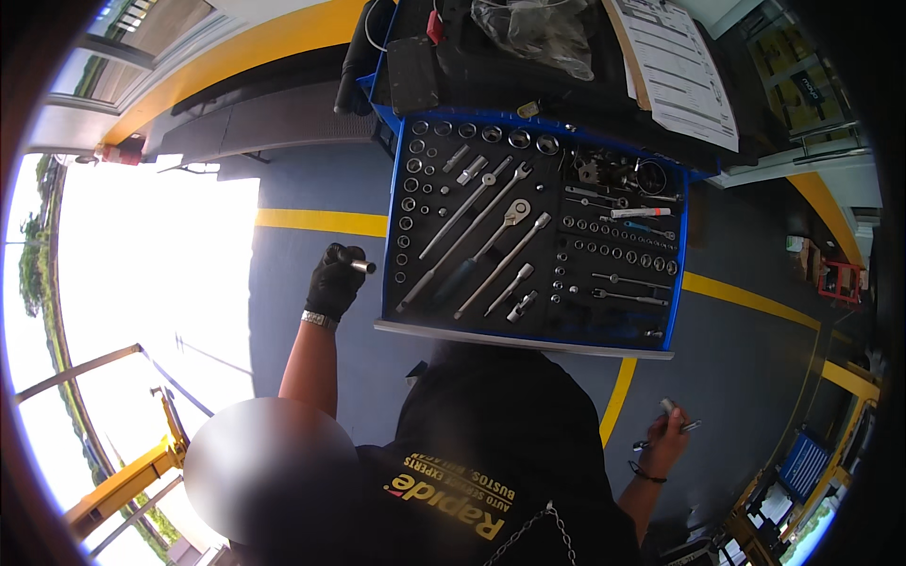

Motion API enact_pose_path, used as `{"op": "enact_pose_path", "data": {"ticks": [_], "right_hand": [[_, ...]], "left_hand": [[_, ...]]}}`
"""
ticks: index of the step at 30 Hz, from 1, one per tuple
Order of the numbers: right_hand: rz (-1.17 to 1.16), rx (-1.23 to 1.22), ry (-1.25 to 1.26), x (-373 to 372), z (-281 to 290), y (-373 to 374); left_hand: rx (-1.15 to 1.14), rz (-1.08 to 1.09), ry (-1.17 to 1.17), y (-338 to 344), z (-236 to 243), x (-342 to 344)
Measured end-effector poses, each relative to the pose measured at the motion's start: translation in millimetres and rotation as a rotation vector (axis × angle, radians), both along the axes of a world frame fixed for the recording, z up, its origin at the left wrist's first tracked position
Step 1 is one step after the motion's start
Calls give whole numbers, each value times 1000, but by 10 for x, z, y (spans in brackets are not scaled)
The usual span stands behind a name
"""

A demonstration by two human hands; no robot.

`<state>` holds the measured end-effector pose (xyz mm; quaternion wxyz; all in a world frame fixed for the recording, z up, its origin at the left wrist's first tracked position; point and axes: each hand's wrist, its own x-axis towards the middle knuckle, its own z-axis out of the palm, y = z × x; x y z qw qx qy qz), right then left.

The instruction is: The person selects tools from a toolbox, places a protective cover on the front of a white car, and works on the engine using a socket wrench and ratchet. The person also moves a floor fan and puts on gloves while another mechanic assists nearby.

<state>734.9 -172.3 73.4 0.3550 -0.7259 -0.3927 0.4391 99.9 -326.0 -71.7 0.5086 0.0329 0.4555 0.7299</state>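
My left hand [335, 283], in a black glove, is closed around a shiny cylindrical socket [363, 267] just left of an open tool drawer [524, 341]. The bare right hand [666, 441] is out to the lower right, below the drawer, its fingers closed on slim metal tools [693, 425] whose exact kind is too small to tell. Between my hands, the drawer's black foam holds a ratchet [514, 213], a combination wrench [521, 173], long extension bars [505, 264] and a row of large sockets [518, 138].
Smaller sockets [618, 253] fill the drawer's right half, with loose parts [604, 172] in its far right corner. Papers on a clipboard [675, 75] and a clear plastic bag [543, 38] lie on the cabinet top. Yellow lines [321, 221] cross the grey floor.
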Motion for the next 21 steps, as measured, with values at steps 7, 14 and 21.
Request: {"op": "enact_pose_path", "data": {"ticks": [7,14,21], "right_hand": [[261,18,9,-366,61,498],[450,66,73,-523,191,572],[433,-3,70,-500,224,298]], "left_hand": [[70,155,-196,-217,-533,360],[115,95,129,-106,-836,512],[233,2,113,-82,-929,409]]}}
